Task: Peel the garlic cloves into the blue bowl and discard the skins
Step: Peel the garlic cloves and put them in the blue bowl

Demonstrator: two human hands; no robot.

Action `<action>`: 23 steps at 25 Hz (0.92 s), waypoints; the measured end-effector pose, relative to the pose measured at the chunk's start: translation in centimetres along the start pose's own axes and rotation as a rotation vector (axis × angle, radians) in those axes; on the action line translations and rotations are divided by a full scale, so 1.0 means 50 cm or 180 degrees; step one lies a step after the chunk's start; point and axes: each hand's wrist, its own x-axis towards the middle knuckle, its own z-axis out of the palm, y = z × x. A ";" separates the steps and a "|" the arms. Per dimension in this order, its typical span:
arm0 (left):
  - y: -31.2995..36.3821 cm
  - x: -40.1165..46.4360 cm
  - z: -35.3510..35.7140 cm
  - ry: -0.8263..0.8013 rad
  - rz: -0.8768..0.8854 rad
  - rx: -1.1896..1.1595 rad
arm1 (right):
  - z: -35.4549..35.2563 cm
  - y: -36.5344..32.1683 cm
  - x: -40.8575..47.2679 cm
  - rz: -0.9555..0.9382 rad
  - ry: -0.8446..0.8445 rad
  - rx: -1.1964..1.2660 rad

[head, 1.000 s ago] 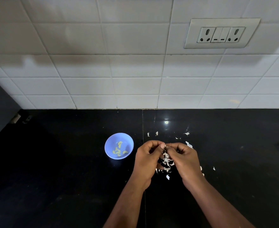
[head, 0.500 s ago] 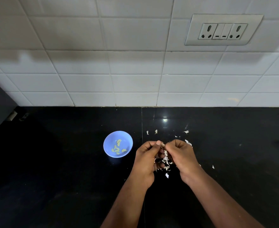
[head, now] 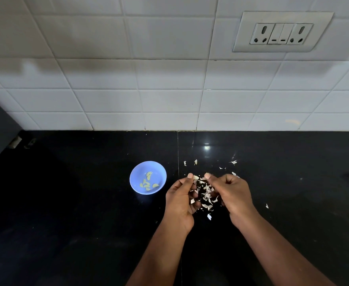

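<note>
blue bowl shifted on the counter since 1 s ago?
No. The blue bowl sits the same way left of the countertop seam; its small drift in frame matches the seam's, so that is head-camera motion.

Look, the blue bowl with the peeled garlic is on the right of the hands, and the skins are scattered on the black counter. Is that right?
Not quite. The head view shows the blue bowl with the peeled garlic cloves on the left of the hands, beside the left hand. The rest holds: the skins lie scattered on the black counter, between and around the left hand and right hand.
</note>
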 end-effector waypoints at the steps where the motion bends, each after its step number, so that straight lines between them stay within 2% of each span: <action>1: 0.002 0.000 -0.001 0.0019 0.0025 -0.0003 | -0.002 0.001 0.000 -0.0101 0.0063 -0.0142; 4: 0.002 -0.003 -0.001 0.0038 0.0051 -0.0076 | 0.004 0.006 -0.007 -0.0289 -0.0271 -0.0407; 8: -0.004 -0.007 0.002 -0.0058 0.0114 -0.0081 | 0.024 -0.012 -0.027 -0.0169 -0.0748 0.0442; 11: -0.010 -0.007 0.000 -0.0051 0.0216 0.0014 | 0.029 -0.018 -0.026 -0.0191 -0.0653 0.0430; 15: -0.009 -0.010 -0.003 -0.0005 0.0351 0.0084 | 0.026 -0.012 -0.014 0.0238 -0.0802 0.0268; 19: -0.004 -0.010 0.000 -0.0033 0.0342 0.0030 | 0.029 -0.010 -0.006 0.0913 -0.1144 0.0985; 23: -0.007 -0.008 0.001 -0.0077 0.0436 0.0203 | 0.028 -0.016 -0.001 0.1021 -0.1146 0.0941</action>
